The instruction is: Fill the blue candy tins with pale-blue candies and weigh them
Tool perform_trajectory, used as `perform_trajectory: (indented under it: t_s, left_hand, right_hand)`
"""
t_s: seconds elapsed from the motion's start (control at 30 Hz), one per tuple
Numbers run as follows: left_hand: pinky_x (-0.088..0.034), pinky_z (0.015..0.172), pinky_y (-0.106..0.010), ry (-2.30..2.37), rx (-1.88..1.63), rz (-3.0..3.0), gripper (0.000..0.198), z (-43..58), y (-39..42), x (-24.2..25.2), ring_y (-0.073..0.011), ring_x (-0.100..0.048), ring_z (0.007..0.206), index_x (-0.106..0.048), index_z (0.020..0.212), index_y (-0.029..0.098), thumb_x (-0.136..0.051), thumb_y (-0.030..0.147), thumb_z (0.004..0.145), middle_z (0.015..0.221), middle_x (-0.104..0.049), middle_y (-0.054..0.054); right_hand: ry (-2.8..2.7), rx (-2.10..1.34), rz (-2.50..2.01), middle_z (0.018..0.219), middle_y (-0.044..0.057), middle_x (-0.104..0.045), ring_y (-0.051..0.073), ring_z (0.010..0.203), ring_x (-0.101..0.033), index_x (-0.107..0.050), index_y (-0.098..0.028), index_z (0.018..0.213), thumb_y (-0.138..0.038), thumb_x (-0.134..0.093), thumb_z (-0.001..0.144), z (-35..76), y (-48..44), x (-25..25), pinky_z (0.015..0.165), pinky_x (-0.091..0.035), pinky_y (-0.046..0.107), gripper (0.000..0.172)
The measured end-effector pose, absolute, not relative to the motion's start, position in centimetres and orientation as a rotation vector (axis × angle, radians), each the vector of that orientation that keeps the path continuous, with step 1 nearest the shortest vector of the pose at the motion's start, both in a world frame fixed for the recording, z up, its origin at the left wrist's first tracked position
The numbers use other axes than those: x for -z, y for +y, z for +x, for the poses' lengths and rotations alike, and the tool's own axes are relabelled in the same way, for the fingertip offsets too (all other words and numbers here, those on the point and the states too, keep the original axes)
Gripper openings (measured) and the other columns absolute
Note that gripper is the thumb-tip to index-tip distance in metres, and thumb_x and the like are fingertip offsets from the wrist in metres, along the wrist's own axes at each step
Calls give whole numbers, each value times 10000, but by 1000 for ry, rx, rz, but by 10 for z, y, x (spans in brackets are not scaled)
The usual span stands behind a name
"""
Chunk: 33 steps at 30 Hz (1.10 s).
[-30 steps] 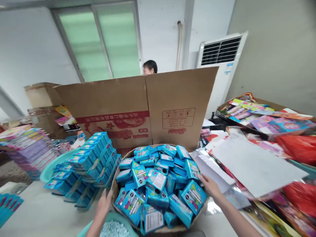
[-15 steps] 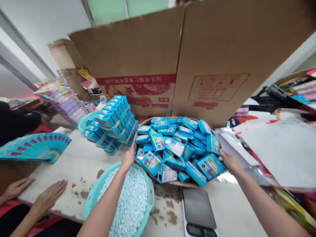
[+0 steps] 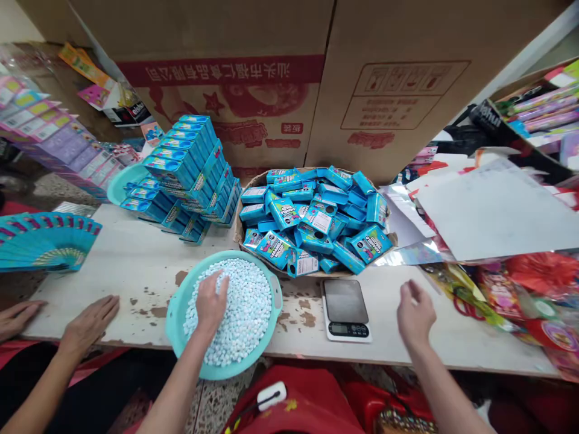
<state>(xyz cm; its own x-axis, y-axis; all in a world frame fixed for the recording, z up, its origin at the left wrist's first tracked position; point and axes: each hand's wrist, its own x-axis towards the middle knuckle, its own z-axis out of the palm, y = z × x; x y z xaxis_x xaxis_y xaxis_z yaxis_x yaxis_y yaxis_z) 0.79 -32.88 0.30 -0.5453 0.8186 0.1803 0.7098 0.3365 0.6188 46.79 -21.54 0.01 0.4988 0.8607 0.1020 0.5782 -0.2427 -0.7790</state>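
Pale worktop, worn to brown patches near its front edge, above a speckled floor. A tall cardboard panel with red printing stands behind it; stacked blue cartons lie to the left, loose sheets to the right. Another person's hands rest at the left edge. Centrally, a cardboard tray carries a jumbled heap of blue boxes; a scale sits just before it. The pellets, small, rounded and pale blue to white, fill a round turquoise basin at the front edge. My left hand is over them, thumb and fingers parted, nothing visible between. My right hand, right of the scale, is half-curled; I cannot tell whether it holds anything.
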Motion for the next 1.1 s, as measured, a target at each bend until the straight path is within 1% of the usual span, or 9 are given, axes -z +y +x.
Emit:
perform_trajectory:
  t_s: [0.13, 0.23, 0.33, 0.43, 0.53, 0.6, 0.7, 0.9, 1.1]
  left_hand:
    - [-148, 1134, -505, 2065, -497, 1867, 499, 59, -364, -2, -310, -250, 1378, -542, 1295, 282, -550, 458, 828, 1434, -423, -61]
    - [-40, 1120, -576, 1984, -295, 1989, 583, 77, -372, 0, -356, -147, 1404, -481, 1351, 334, -577, 500, 801, 1507, -302, -38]
    - [-75, 1106, -579, 2052, -200, 2009, 521, 71, -369, 8, -365, -158, 1394, -491, 1349, 308, -498, 481, 858, 1508, -300, -47]
    - [-154, 1089, -535, 2098, -162, 2068, 443, 55, -359, 18, -348, -271, 1335, -546, 1301, 275, -400, 428, 912, 1459, -383, -67]
    - [-304, 979, -466, 2149, -157, 2095, 443, 42, -346, 26, -330, -425, 1170, -595, 1238, 252, -333, 429, 928, 1355, -488, -96]
    - [-351, 882, -433, 2202, -151, 2088, 440, 37, -338, 29, -322, -470, 1058, -623, 1186, 245, -324, 434, 924, 1281, -531, -106]
    - [-358, 809, -398, 2277, -166, 2086, 423, 34, -329, 35, -305, -485, 960, -639, 1133, 230, -337, 429, 914, 1156, -571, -122]
    - [-344, 760, -360, 2338, -252, 2113, 433, 30, -320, 47, -283, -492, 884, -645, 1097, 212, -329, 441, 912, 1030, -589, -122]
    - [-336, 720, -339, 2405, -268, 2093, 432, 32, -317, 52, -279, -511, 863, -659, 1048, 186, -337, 435, 905, 984, -602, -132]
  right_hand:
    - [-1524, -467, -1737, 1132, 147, -578, 266, 1031, -554, -557, -159, 1185, -474, -477, 863, 401, -308, 15, 885, -481, 431, 458]
    - [-1776, -348, -1463, 1136, 121, -584, 277, 1095, -529, -548, -211, 1209, -366, -507, 885, 348, -308, 2, 956, -434, 504, 361]
    - [-1964, -268, -1240, 1192, 114, -562, 276, 1118, -520, -515, -240, 1260, -305, -543, 880, 309, -276, -20, 954, -437, 503, 388]
    - [-1987, -189, -1168, 1192, 115, -553, 268, 1116, -510, -512, -236, 1271, -293, -562, 875, 288, -245, -39, 959, -433, 477, 403]
    - [-1851, -102, -1212, 1159, 118, -549, 263, 1116, -500, -528, -214, 1253, -302, -569, 872, 291, -227, -51, 978, -410, 473, 393]
    - [-1732, -52, -1292, 1171, 124, -535, 266, 1146, -477, -539, -198, 1237, -326, -574, 867, 309, -222, -54, 998, -386, 483, 392]
    - [-1554, -53, -1483, 1177, 129, -527, 270, 1138, -474, -545, -174, 1219, -375, -562, 858, 358, -231, -46, 953, -421, 477, 413]
    - [-1415, -356, -1939, 1052, 133, -577, 266, 942, -568, -609, -128, 1103, -446, -523, 842, 451, -327, 1, 820, -505, 426, 420]
    - [-1462, -512, -1964, 889, 104, -658, 286, 738, -647, -662, -197, 914, -420, -619, 770, 463, -374, 32, 674, -542, 414, 269]
